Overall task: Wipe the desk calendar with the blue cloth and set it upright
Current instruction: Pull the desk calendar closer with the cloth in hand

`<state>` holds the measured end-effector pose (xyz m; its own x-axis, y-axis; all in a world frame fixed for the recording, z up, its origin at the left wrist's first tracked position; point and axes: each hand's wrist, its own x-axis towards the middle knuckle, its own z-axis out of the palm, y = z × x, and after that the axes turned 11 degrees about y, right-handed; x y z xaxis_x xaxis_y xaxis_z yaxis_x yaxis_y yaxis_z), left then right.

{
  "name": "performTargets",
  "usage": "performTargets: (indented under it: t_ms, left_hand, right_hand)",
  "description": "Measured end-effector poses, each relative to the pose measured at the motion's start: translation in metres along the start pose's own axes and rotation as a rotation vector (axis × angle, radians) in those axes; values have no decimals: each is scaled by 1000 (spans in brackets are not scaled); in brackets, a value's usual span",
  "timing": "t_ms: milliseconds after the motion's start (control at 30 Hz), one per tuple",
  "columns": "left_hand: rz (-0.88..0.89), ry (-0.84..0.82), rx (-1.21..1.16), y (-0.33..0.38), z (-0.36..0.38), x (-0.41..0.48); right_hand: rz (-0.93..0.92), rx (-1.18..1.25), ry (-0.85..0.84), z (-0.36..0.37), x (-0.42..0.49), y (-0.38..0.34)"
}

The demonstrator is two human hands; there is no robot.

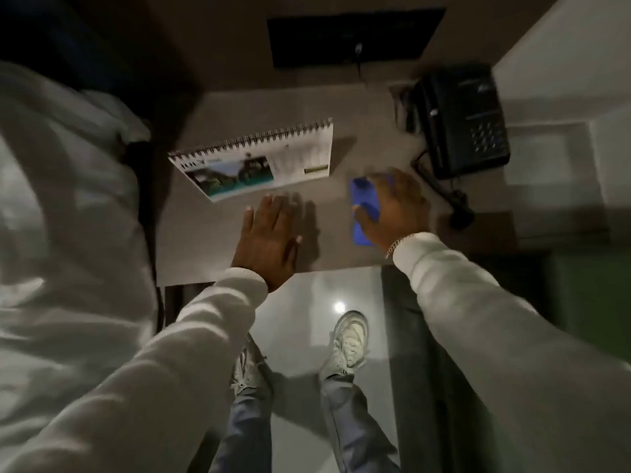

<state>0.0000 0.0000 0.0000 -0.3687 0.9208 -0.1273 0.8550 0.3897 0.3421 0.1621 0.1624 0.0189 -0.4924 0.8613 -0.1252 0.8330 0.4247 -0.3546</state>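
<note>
The spiral-bound desk calendar (259,162) rests on the small grey table (191,240), its picture page facing me and its wire binding along the far edge. My left hand (269,240) hovers flat with fingers spread just in front of the calendar, not touching it. To the right, my right hand (392,206) lies on the folded blue cloth (365,206), fingers curled over it; the hand is blurred. The cloth lies on the table, right of the calendar and apart from it.
A black desk telephone (464,121) with its cord (457,203) sits at the table's right back corner. A dark panel (355,35) is on the wall behind. A white-covered bed (68,199) borders the table on the left. My feet stand on the tiled floor (300,302).
</note>
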Motion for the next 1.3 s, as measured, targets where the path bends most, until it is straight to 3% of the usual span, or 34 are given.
performTargets:
  t_ms: [233,367,467,600,700,833,1000,1100,1200,1300]
  left_hand:
    - [-61,93,74,-25,73,-3]
    - [-72,155,108,-23,82,0]
    - [-67,113,33,-26,74,1]
    - [-30,-27,-108,-38,29,-3]
    - [30,-65,-120,-50,-19,-8]
    - [168,-37,-91,-65,-75,-13]
    - [535,162,-92,-92,-118,2]
    - [599,224,44,-104,-134,37]
    - [574,181,118,-110,-141,76]
    - [661,72,193,-108,-140,109]
  right_hand:
    - [81,-238,146,74,1,18]
    - [76,-257,134,82,3,21]
    - [76,-241,164,72,11,20]
    - [128,-64,121,45,15,16]
    - [192,173,187,27,-1,-1]
    - [196,408,299,26,-37,-41]
    - [209,591,457,47,-68,-96]
    - [218,669,533,65,-68,-118]
    - [237,730,602,85,-64,-133]
    - [196,759,673,102,-54,-142]
